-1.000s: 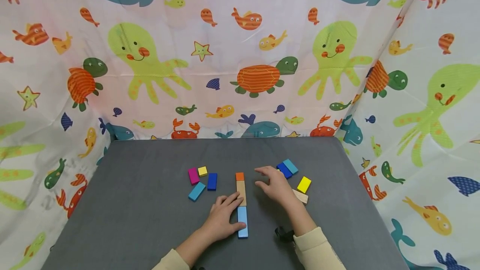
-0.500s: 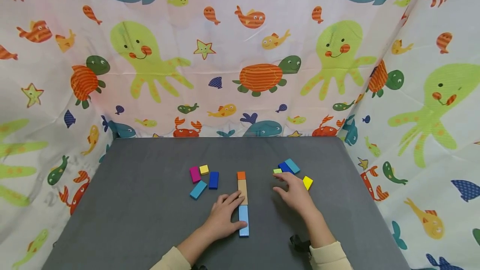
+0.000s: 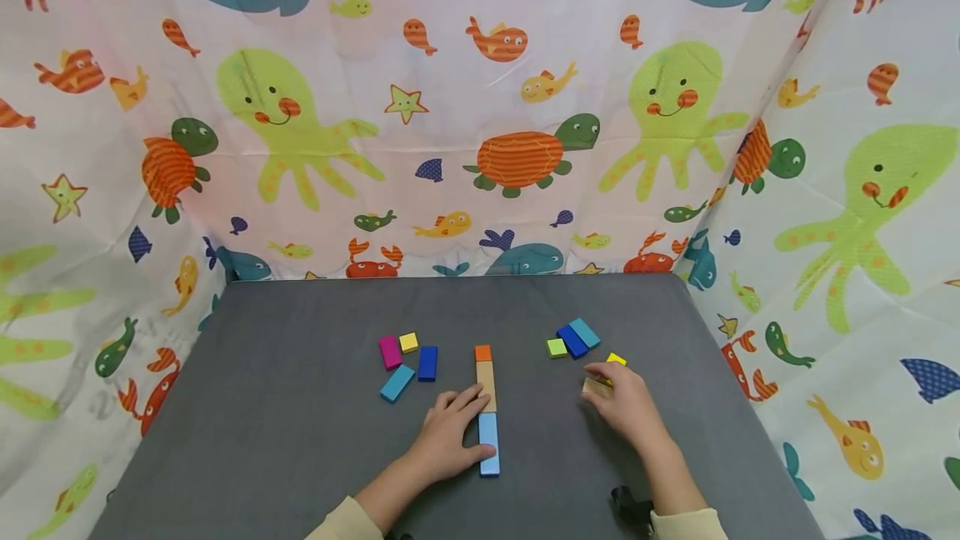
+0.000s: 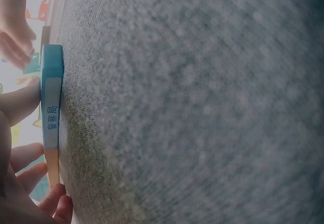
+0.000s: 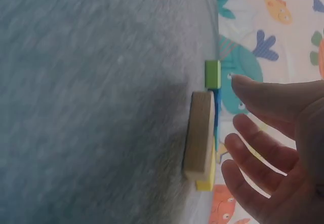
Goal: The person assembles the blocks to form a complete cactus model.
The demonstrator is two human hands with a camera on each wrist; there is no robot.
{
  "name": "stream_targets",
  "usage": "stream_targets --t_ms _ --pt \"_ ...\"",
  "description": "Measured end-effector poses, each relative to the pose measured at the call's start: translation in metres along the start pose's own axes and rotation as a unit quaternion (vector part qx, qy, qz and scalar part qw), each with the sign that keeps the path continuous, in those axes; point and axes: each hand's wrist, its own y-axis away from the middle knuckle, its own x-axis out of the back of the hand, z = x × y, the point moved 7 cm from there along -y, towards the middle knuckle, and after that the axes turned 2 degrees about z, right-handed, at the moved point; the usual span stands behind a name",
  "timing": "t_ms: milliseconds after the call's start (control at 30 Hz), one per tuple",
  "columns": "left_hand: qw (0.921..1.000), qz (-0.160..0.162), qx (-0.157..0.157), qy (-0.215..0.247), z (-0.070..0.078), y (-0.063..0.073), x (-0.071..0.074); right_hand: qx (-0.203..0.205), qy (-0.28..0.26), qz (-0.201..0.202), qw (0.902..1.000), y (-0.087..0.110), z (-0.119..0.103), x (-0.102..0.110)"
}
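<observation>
A straight row of blocks runs away from me in the head view: a light blue block [image 3: 489,448], a tan block [image 3: 486,382] and a small orange block [image 3: 483,353]. Along its left side lies my left hand [image 3: 444,442], thumb at the light blue block and fingertips by the tan one. My right hand [image 3: 628,408] hovers around a plain wooden block [image 3: 597,388], partly hiding it and a yellow block [image 3: 617,359]. In the right wrist view, the fingers [image 5: 248,176] are spread and apart from the wooden block [image 5: 198,135].
Left of the row lie a magenta block [image 3: 390,352], a small yellow block [image 3: 408,342], a dark blue block [image 3: 427,363] and a teal block [image 3: 397,382]. At the right are a green block [image 3: 556,347], another dark blue block [image 3: 572,342] and another teal block [image 3: 585,332].
My right hand has moved right and toward me, away from the green block to the wooden block, uncovering the green and dark blue blocks. The left hand stays at the row.
</observation>
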Motion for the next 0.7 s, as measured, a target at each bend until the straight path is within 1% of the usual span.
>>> stream_targets --t_ms 100,267,467,700 --pt "1.0 0.001 -0.001 0.002 0.0 0.001 0.0 -0.018 0.018 -0.015 0.9996 0.003 0.008 0.0" --pt "1.0 0.004 -0.005 0.003 0.001 0.001 0.001 -0.027 0.033 -0.031 0.9986 0.005 0.016 -0.001" --pt "1.0 0.003 -0.006 -0.003 0.001 0.001 0.001 -0.02 0.049 -0.037 0.9979 0.003 0.022 -0.007" --pt "0.9999 0.005 -0.008 0.004 -0.001 0.003 0.0 -0.002 0.086 -0.029 0.9959 0.006 0.015 -0.01"
